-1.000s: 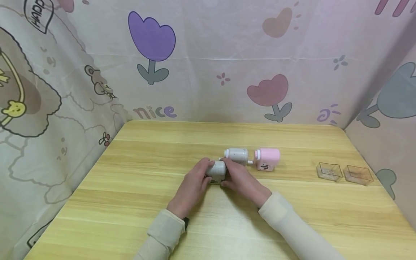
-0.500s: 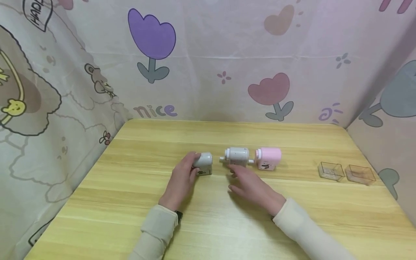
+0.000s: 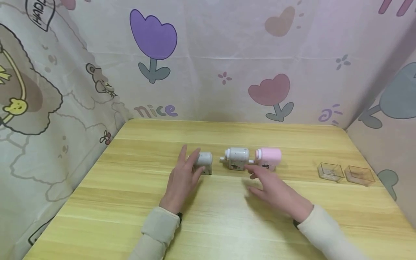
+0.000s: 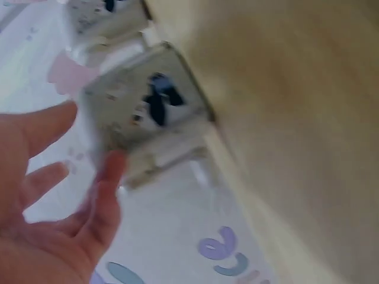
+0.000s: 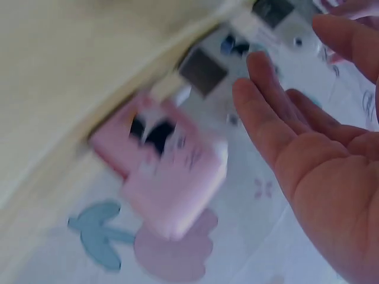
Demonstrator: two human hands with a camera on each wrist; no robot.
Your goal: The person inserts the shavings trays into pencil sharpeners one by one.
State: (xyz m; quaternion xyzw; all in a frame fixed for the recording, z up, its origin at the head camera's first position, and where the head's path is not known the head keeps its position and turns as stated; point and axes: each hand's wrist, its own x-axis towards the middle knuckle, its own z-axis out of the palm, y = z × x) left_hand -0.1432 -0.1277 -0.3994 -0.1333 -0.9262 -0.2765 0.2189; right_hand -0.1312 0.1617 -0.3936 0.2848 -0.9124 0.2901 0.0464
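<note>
Cloth (image 3: 208, 29) behind and at both sides, pale, printed with flowers. Table (image 3: 221, 224) runs up to it, wood-grained.

Row of three on the table, past the middle, all upright: left grey sharpener (image 3: 205, 159), middle grey sharpener (image 3: 238, 154), pink sharpener (image 3: 270, 154). Crank sharpeners by the look of them. Gap between the two greys; the pink is just beside the middle one. Handling, my judgement: light, stiff hard plastic, smooth enough to slip a little, not very fragile, the crank the weak point. Best taken across the barrel or by the flat sides of the base, clear of the crank.

Left hand (image 3: 178, 184): fingers spread, nearly straight, around the left end of the left grey sharpener; thumb before its front. Not gripping; light contact, cannot tell.

Right hand (image 3: 276, 189): fingers loosely extended, thumb parted from them, nothing held. Index tip in front of the gap between middle grey and pink; touch not certain.

Far right, well apart: amber tray (image 3: 357, 177), then clear tray (image 3: 329, 175), side by side.

Smallest: white knobs (image 3: 222, 159), one on either side of the middle sharpener.
</note>
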